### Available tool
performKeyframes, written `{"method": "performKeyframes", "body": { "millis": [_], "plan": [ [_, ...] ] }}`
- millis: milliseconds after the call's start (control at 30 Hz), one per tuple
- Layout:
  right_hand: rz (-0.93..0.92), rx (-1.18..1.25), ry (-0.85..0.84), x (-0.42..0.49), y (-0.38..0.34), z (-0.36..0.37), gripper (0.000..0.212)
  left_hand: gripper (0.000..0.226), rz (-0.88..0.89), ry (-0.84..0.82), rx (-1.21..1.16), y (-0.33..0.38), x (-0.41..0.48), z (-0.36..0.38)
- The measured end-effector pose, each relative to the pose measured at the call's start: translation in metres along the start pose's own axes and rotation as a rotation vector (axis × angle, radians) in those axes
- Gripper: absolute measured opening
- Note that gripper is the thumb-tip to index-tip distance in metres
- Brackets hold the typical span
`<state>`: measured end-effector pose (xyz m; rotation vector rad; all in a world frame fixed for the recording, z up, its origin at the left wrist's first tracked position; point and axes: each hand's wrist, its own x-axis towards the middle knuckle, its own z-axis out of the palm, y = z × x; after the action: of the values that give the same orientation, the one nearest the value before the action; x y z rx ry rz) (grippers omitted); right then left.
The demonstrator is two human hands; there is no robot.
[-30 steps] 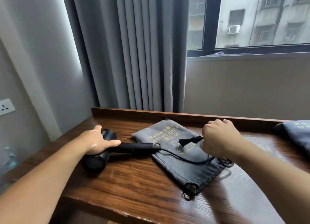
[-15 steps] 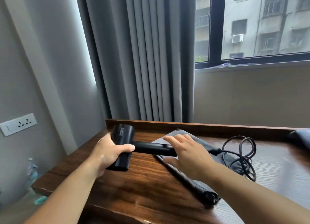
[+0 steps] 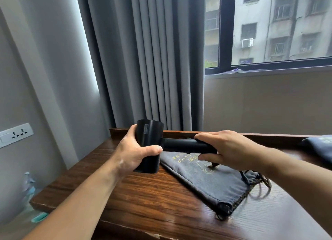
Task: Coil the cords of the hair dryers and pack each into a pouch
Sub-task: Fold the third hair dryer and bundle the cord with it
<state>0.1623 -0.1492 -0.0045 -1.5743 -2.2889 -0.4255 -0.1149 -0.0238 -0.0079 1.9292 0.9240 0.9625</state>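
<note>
Far end of the hair dryer (image 3: pixel 179 145) handle is buried under the right hand (image 3: pixel 228 149), fingers (image 3: pixel 208 136) curled over it. Below those fingers the cord (image 3: pixel 267 183) shows only as blurred loops, the rest lost behind the forearm. Gold lettering on the pouch (image 3: pixel 215 182) is part-covered beneath the thumb. The barrel label (image 3: pixel 145 130) beside the left hand (image 3: pixel 133 153) is too small to read. Well right of the fingers, a second pouch (image 3: pixel 321 148) is cut off by the frame edge.
</note>
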Motion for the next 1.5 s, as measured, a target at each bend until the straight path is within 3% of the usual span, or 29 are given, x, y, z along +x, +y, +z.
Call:
{"method": "performKeyframes", "body": {
  "millis": [167, 300, 500, 600, 800, 900, 1000, 1100, 1167, 1267, 1367, 1500],
  "plan": [
    [0.028, 0.019, 0.033, -0.005, 0.005, -0.01, 0.044, 0.073, 0.048, 0.028, -0.042, 0.01, 0.0, 0.009],
    [0.114, 0.02, 0.2, -0.011, 0.005, -0.003, 0.044, 0.065, 0.078, 0.194, -0.166, 0.014, -0.004, 0.026],
    [0.306, 0.068, 0.442, -0.016, -0.018, 0.029, 0.039, 0.061, -0.068, 0.422, -0.513, 0.022, -0.004, 0.07],
    [0.401, 0.126, 0.467, -0.016, -0.021, 0.034, 0.035, 0.051, -0.08, 0.492, -0.556, 0.025, -0.003, 0.085],
    [0.436, 0.278, 0.471, -0.015, -0.044, 0.045, 0.031, 0.055, -0.213, 0.551, -0.779, 0.031, -0.005, 0.114],
    [0.459, 0.435, 0.46, -0.014, -0.039, 0.048, 0.035, 0.052, -0.234, 0.399, -1.019, 0.034, -0.004, 0.115],
    [0.461, 0.573, 0.494, -0.021, -0.023, 0.042, 0.042, 0.054, -0.293, 0.028, -1.18, 0.026, -0.011, 0.103],
    [0.487, 0.658, 0.573, -0.026, -0.004, 0.032, 0.047, 0.084, -0.37, -0.441, -1.305, 0.007, -0.01, 0.078],
    [0.483, 0.65, 0.574, -0.029, 0.01, 0.026, 0.052, 0.097, -0.422, -0.618, -1.319, 0.008, -0.01, 0.066],
    [0.356, 0.449, 0.535, -0.03, 0.022, 0.022, 0.055, 0.094, -0.534, -0.699, -1.156, 0.017, -0.007, 0.061],
    [0.264, 0.332, 0.474, -0.033, 0.028, 0.021, 0.048, 0.059, -0.58, -0.742, -1.017, 0.018, -0.008, 0.063],
    [0.318, 0.291, 0.404, -0.041, 0.04, 0.017, 0.079, 0.076, -0.437, -0.711, -0.98, 0.002, -0.005, 0.068]
  ]
}}
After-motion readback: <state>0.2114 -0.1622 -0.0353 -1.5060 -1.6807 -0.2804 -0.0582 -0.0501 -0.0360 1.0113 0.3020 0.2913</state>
